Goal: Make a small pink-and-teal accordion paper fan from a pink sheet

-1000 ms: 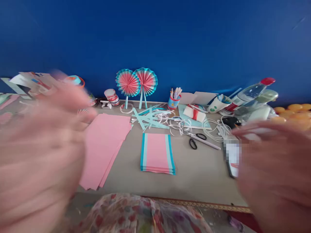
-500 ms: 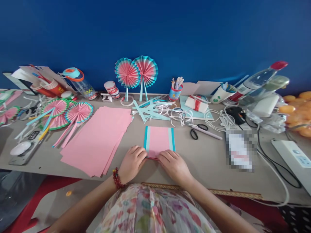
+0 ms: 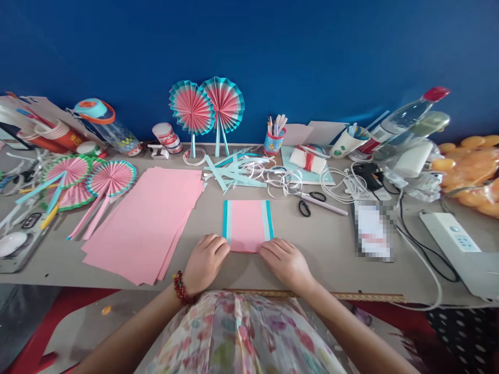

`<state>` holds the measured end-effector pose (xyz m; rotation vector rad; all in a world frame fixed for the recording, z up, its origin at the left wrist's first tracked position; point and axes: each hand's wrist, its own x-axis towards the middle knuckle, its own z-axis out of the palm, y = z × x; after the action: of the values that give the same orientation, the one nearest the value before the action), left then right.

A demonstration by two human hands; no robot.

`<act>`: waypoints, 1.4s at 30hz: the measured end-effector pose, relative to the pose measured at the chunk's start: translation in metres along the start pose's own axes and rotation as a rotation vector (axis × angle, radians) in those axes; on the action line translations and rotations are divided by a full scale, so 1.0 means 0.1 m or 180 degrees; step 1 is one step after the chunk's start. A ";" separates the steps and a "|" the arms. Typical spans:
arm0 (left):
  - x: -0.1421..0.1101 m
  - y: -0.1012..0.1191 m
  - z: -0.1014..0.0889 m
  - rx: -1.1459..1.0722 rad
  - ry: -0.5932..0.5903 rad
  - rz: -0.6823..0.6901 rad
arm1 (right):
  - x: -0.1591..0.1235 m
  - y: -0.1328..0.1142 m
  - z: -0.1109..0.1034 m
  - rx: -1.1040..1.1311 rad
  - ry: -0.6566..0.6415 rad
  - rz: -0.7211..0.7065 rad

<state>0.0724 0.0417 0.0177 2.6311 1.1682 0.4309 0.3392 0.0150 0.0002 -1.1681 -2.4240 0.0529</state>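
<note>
A sheet of pink paper (image 3: 249, 223) lies on the table in front of me, with teal and pale blue bands along its left and right sides. My left hand (image 3: 206, 259) has its fingers bent together on the sheet's near left corner. At the near right corner, the fingers of my right hand (image 3: 286, 262) are closed on the edge. My thumbs are hidden beneath. The near edge between the hands looks slightly curved, with a narrow darker pink line along it.
To the left lies a stack of pink sheets (image 3: 144, 218), beside pleated paper fans (image 3: 111, 179). Two more fans (image 3: 222, 104) lean against the blue wall. Paper strips (image 3: 237, 169), scissors (image 3: 322, 202), a pixelated item (image 3: 372, 231) and a power strip (image 3: 460, 236) are also around.
My right hand has slid outward along the near edge toward the right corner. The near edge shows less of its dark fold line. The whole view has shifted slightly.
</note>
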 end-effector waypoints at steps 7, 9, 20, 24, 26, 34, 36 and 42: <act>0.02 0.02 0.00 0.0011 0.0010 0.0033 | -0.01 0.02 -0.01 -0.0025 -0.0022 -0.0007; 0.07 0.05 0.00 0.0099 -0.0069 0.0150 | 0.01 0.02 -0.01 -0.0027 0.0000 0.0001; 0.16 0.06 0.12 0.0046 -0.0029 0.0474 | 0.19 -0.10 -0.02 -0.0380 -0.0230 -0.0075; 0.19 0.06 0.15 0.0006 -0.0007 0.0526 | 0.26 -0.12 0.03 -0.0466 -0.0216 -0.0134; 0.21 0.06 0.16 0.0014 0.0005 0.0584 | 0.28 -0.11 0.04 -0.0492 -0.0210 -0.0194; 0.10 -0.02 0.07 0.0177 0.0049 0.0288 | 0.15 -0.01 -0.05 -0.0416 -0.0239 -0.0132; 0.04 -0.07 0.04 0.0138 0.0044 0.0172 | 0.10 0.02 -0.06 -0.0301 -0.0211 -0.0100; 0.00 -0.12 -0.03 -0.0085 0.0022 0.0093 | 0.05 0.04 -0.08 -0.0104 -0.0103 -0.0056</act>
<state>0.0628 0.0499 0.0160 2.6288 1.1193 0.4581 0.3426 0.0198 0.0082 -1.1688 -2.4720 0.0270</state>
